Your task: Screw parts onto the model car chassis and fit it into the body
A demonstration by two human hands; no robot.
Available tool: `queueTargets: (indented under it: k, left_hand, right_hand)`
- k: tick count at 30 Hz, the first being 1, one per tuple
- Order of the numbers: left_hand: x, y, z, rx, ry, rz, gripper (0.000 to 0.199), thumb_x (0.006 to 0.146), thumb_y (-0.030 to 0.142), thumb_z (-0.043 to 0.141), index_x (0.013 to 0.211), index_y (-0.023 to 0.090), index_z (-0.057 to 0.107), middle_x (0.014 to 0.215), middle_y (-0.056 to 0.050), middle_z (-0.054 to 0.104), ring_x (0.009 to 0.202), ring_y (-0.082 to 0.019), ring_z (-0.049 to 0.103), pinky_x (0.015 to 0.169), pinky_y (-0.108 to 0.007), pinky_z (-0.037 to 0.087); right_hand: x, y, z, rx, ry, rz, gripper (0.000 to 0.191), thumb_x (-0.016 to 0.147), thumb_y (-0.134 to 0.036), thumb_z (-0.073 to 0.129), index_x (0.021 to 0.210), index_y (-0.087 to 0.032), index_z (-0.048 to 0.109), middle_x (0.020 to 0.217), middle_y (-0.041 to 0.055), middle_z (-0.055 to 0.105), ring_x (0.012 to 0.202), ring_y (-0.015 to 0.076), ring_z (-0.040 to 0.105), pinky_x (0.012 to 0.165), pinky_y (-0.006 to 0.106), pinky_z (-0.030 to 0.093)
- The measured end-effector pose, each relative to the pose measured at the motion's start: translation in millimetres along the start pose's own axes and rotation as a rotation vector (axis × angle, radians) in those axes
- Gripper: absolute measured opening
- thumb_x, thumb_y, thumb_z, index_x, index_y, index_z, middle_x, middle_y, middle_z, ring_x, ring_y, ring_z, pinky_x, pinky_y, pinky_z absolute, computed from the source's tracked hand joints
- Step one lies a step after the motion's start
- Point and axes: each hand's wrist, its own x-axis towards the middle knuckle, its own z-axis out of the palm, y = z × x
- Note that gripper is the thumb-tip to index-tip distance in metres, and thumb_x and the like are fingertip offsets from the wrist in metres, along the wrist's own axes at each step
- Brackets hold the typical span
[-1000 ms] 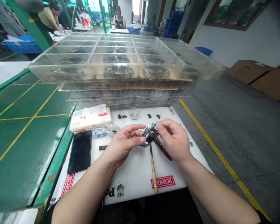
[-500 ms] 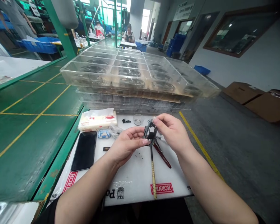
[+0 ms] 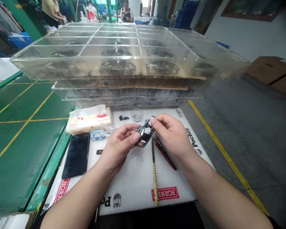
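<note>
Room: factory floor, co-workers at far benches, stack of clear acrylic trays (image 3: 102, 60) ahead
Surface: white plastic board (image 3: 131, 187) beside green bench (image 3: 26, 140)
Item: small black-and-silver metal frame (image 3: 144, 133), angular, glossy, held above board, long axis tilted lower-L to upper-R, upper end pointing away from person
L hand (image 3: 119, 146): closed, fingers curled, gripping lower end of frame
R hand (image 3: 171, 135): closed to a pinch on upper end of frame
Nearby: red-handled pliers (image 3: 164, 157) lying under R hand, gold-banded slim tool (image 3: 154, 178) below frame, black phone (image 3: 75, 156) left of L hand

Phone (image 3: 75, 156), tissue pack (image 3: 88, 120) on left of cutting board (image 3: 133, 187); pliers (image 3: 165, 156) right of centre; stacked trays (image 3: 109, 63) behind board; workbench (image 3: 26, 143) leftward.
</note>
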Motion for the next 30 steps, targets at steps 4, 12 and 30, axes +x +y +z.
queueTargets:
  k: [4,12,30]
  left_hand:
    - [0.4,2.4,-0.7,-0.023,-0.010,-0.053,0.042,0.084,0.037,0.109,0.112,0.017,0.086,0.088,-0.004,0.082,0.070,-0.015,0.075,0.072,-0.027,0.058]
    - [1.0,9.1,1.5,-0.114,-0.046,-0.086,0.040,0.085,0.040,0.107,0.110,0.016,0.088,0.087,-0.005,0.083,0.067,-0.017,0.075,0.069,-0.029,0.061]
    - [-9.0,0.8,3.2,0.279,-0.004,0.157,0.054,0.089,0.025,0.104,0.136,0.022,0.079,0.095,-0.002,0.081,0.084,-0.017,0.079,0.084,-0.031,0.065]
  right_hand:
    - [-4.4,-0.2,2.8,-0.044,-0.030,0.001,0.033,0.110,-0.055,0.081,0.097,-0.025,0.080,0.091,0.0030,0.080,0.083,0.0222,0.071,0.078,0.038,0.055]
    - [-4.8,-1.5,1.5,-0.004,-0.039,-0.018,0.030,0.110,-0.053,0.083,0.099,-0.025,0.081,0.092,0.0028,0.082,0.084,0.0217,0.072,0.079,0.037,0.056]
    - [-2.8,-8.5,-0.8,-0.480,-0.088,-0.082,0.035,0.107,-0.059,0.074,0.116,-0.025,0.075,0.087,-0.0002,0.072,0.068,0.0191,0.062,0.069,0.037,0.047]
